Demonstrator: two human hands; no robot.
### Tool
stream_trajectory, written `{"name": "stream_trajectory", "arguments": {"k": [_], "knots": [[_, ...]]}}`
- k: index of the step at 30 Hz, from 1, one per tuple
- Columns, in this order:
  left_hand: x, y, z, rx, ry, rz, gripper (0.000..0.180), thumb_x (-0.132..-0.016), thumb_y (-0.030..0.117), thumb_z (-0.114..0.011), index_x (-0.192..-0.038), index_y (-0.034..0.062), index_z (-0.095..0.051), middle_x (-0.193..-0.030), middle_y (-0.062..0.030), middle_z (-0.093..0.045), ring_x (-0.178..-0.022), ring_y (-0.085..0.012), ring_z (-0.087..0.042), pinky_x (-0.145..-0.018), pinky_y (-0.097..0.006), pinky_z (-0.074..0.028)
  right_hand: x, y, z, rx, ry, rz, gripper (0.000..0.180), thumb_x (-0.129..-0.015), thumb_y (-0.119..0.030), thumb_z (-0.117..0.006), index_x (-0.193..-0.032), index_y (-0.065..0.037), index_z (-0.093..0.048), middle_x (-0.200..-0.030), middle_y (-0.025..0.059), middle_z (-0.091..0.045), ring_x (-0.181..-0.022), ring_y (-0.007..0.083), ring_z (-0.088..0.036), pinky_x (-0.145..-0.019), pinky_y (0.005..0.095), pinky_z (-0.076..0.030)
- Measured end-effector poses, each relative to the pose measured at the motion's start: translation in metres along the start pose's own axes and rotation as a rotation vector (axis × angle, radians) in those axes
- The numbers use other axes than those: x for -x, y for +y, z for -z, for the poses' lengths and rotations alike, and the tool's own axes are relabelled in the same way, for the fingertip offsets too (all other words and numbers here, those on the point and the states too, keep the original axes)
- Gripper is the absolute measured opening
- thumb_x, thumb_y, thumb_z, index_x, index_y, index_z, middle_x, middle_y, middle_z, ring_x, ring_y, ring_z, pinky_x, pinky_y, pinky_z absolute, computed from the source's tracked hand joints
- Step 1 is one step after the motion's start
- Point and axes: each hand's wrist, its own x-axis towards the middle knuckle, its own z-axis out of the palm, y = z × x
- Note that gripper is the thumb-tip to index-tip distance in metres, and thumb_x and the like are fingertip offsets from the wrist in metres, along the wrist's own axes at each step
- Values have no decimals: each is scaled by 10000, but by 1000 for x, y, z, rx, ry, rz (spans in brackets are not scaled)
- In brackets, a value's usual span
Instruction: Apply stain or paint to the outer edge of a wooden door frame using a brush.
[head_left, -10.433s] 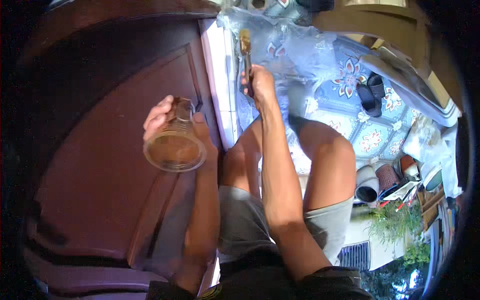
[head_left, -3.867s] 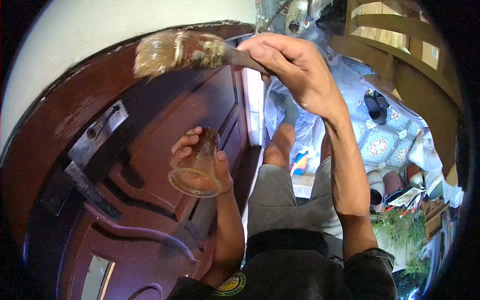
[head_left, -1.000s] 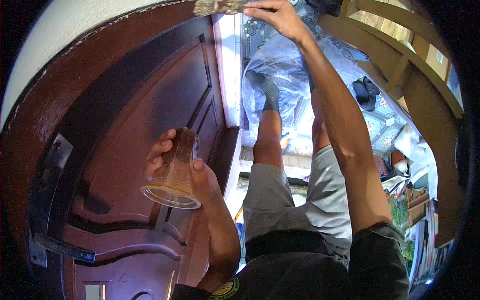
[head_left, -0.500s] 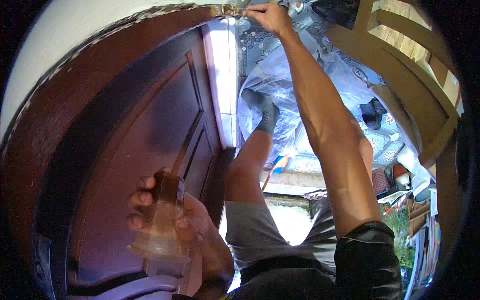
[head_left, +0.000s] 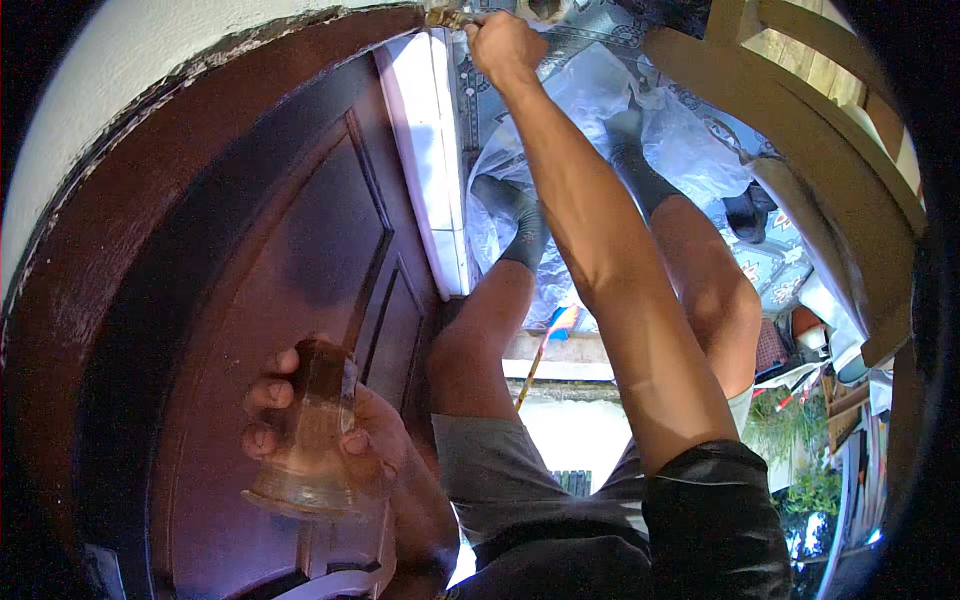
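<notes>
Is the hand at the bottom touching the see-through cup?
Touching. The head view shows the left hand wrapped around the clear cup, with fingertips pressed on its near side and the thumb on the other.

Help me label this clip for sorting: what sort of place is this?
Probably a house doorway: a dark brown panelled door, patterned floor tiles under plastic sheeting, and potted greenery outside.

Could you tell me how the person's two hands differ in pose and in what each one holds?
The left hand sits low and near the body, wrapped around a clear plastic cup of brownish liquid. The right hand stretches far up on a straight arm, gripping a paintbrush at the top of the dark brown door. Both are bare and closed on something.
</notes>
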Motion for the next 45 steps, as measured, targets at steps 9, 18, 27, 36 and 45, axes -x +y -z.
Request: {"name": "stream_trajectory", "arguments": {"k": [9,18,27,36,45], "knots": [[3,1,5,-43,-21,19,525,-839,115,-646,-1300,208,-412,-1236,-98,-459,-1250,-355,-400,-1044,-554,-375,57,-4,26,-53,125,269,335,-778,-482,-616,-991,-254,-738,-904,89,-699,-838,292,-669,-754,409,-524],[4,3,7,-8,-45,61,518,-845,90,-639,-1299,217,-424,-1246,-87,-458,-1259,-353,-387,-1060,-556,-357,53,-4,28,-114,115,129,335,-778,-470,-611,-1021,-270,-725,-910,101,-703,-832,320,-670,-743,413,-525],[-5,67,-9,-84,-14,33,557,-832,87,-636,-1314,217,-390,-1255,-104,-449,-1271,-361,-375,-1066,-556,-349,181,-53,92,-251,263,254,210,-793,-367,-620,-880,-231,-755,-763,132,-652,-730,327,-651,-653,440,-507],[-4,109,-9,-15,-7,-97,488,-838,83,-611,-1267,155,-391,-1241,-131,-445,-1235,-368,-426,-1023,-548,-413,187,-62,120,-338,71,-57,290,-828,-410,-612,-992,-204,-734,-868,147,-693,-840,353,-662,-733,434,-513],[25,150,-22,-200,177,-119,557,-773,86,-744,-1211,93,-400,-1144,-132,-492,-1161,-322,-478,-982,-452,-451,278,-52,173,-557,-54,163,384,-903,-423,-550,-1019,-92,-705,-678,106,-653,-670,197,-632,-647,356,-470]]}}
